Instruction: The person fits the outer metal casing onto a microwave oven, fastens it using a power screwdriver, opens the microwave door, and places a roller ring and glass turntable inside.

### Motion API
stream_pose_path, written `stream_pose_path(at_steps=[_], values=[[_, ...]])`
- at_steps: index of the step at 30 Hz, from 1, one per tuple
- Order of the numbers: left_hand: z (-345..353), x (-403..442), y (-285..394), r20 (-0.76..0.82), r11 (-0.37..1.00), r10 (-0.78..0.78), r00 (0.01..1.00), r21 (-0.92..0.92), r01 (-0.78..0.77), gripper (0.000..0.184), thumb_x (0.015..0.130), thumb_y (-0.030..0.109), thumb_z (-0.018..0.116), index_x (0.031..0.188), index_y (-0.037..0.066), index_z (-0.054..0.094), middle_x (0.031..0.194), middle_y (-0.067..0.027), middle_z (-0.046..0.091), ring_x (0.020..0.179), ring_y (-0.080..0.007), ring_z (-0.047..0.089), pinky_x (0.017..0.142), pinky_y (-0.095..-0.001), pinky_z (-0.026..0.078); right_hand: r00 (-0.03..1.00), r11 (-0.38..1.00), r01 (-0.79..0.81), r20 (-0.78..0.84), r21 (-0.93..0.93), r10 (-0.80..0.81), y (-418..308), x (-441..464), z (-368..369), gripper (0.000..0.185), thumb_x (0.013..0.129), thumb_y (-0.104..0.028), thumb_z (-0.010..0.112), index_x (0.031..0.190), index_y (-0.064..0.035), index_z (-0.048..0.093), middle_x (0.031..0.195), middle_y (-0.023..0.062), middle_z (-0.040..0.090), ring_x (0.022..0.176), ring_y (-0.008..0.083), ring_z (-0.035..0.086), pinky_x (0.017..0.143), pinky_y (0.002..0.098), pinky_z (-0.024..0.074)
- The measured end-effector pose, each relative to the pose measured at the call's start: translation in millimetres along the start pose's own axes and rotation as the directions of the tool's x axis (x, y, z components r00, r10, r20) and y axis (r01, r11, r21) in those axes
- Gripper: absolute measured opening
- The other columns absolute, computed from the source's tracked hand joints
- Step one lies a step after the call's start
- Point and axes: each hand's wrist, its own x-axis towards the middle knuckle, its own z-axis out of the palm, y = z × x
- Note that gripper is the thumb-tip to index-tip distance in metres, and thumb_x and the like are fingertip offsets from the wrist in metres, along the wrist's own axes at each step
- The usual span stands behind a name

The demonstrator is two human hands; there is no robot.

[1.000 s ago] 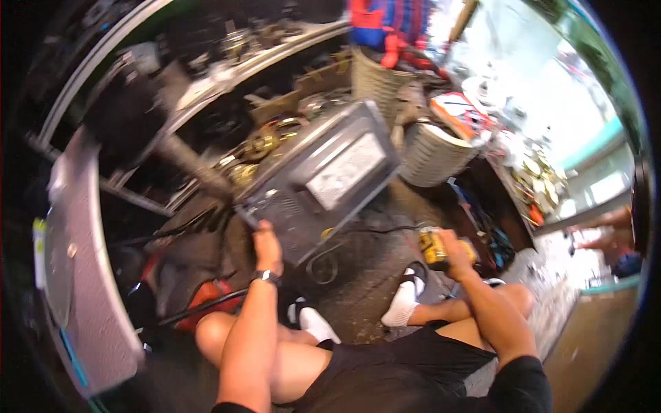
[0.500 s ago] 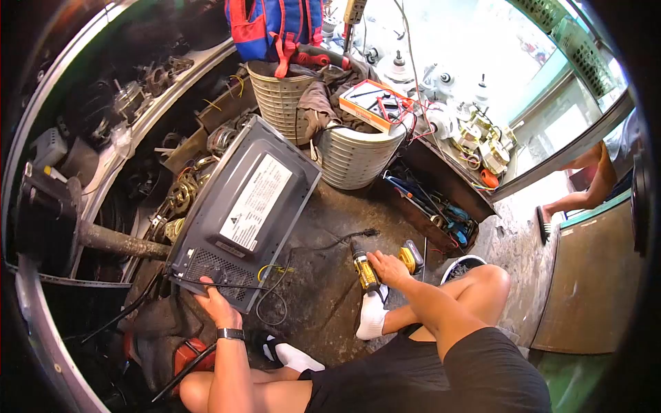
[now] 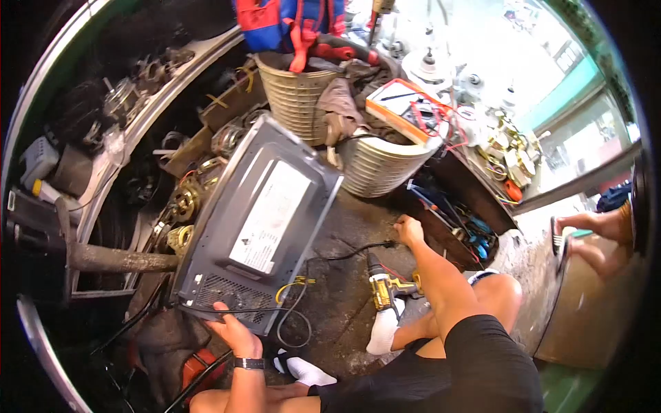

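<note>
My left hand (image 3: pixel 237 336) grips the lower edge of a grey microwave oven (image 3: pixel 323 179), thumb over the perforated vent and fingers hidden beneath. The oven is tilted, with a white label (image 3: pixel 270 217) on the face toward me. Its black power cord (image 3: pixel 337 257) loops across the floor, and a yellow-green wire (image 3: pixel 282 292) hangs at the lower edge. My right hand (image 3: pixel 411 232) is low over the floor, fingers curled together, close to the cord's plug (image 3: pixel 389 244). Whatever its fingers hold is hidden. A yellow-black cordless drill (image 3: pixel 381 290) lies nearer me by my foot.
An open metal toolbox (image 3: pixel 475 237) with tools stands right of my right hand. Behind are two ribbed drums (image 3: pixel 292 100), a backpack (image 3: pixel 286 27) and an orange-white box (image 3: pixel 406 110). A hammer (image 3: pixel 124 259) and motor parts lie left. Another person's legs (image 3: pixel 595 230) show at right.
My right hand has left the drill and reached forward toward the plug. The drill now lies free on the floor. My left hand still grips the microwave oven; the view has shifted.
</note>
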Motion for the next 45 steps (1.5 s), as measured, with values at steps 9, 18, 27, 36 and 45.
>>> stream_pose_path(at_steps=[9,18,27,36,45], values=[[-27,12,-8,0.194,0.981,-0.090,0.977,-0.154,0.121,0.063,0.102,0.032,0.064,0.154,0.016,0.032,0.151,-0.0056,0.046,0.133,-0.0233,0.048,0.114,-0.0437,0.039,0.996,0.996,0.051,-0.065,-0.073,-0.056,34,24,62,0.020,0.088,-0.025,0.070,0.093,-0.0056,0.069,0.097,0.0225,0.072,0.095,0.0428,0.069,0.083,0.0512,0.0543],[-26,13,-11,0.208,0.981,-0.061,0.976,-0.167,0.097,0.061,0.102,0.032,0.064,0.152,0.015,0.034,0.147,-0.0054,0.048,0.130,-0.0223,0.051,0.111,-0.0428,0.042,0.995,0.986,0.078,-0.046,-0.145,-0.086,11,17,48,0.020,0.092,-0.022,0.066,0.096,-0.0023,0.061,0.105,0.0246,0.068,0.103,0.0441,0.066,0.083,0.0517,0.0527],[-29,15,-31,0.075,0.992,0.117,0.990,0.025,-0.120,0.054,0.103,0.033,0.063,0.147,0.010,0.041,0.144,-0.0039,0.050,0.125,-0.0199,0.051,0.111,-0.0395,0.040,0.862,0.585,0.502,0.310,-0.637,-0.402,68,41,76,0.031,0.090,-0.017,0.063,0.115,0.0015,0.062,0.114,0.0328,0.061,0.102,0.0465,0.066,0.085,0.0532,0.0554],[-24,15,-10,0.150,0.998,0.046,0.988,0.022,-0.050,0.063,0.099,0.019,0.067,0.151,0.006,0.036,0.148,-0.0084,0.049,0.132,-0.0239,0.047,0.115,-0.0386,0.034,0.993,0.991,0.105,-0.069,0.078,-0.100,32,3,36,0.022,0.087,-0.014,0.070,0.106,-0.0043,0.070,0.105,0.0225,0.071,0.101,0.0403,0.068,0.090,0.0463,0.0536],[-23,11,-11,0.132,0.994,0.049,0.990,0.091,-0.062,0.067,0.103,0.035,0.063,0.154,0.007,0.032,0.154,-0.0088,0.043,0.135,-0.0242,0.046,0.116,-0.0405,0.035,0.994,0.994,0.105,-0.018,-0.003,-0.105,8,8,34,0.020,0.084,-0.016,0.077,0.100,-0.0059,0.069,0.105,0.0197,0.067,0.101,0.0405,0.065,0.087,0.0473,0.0531]])
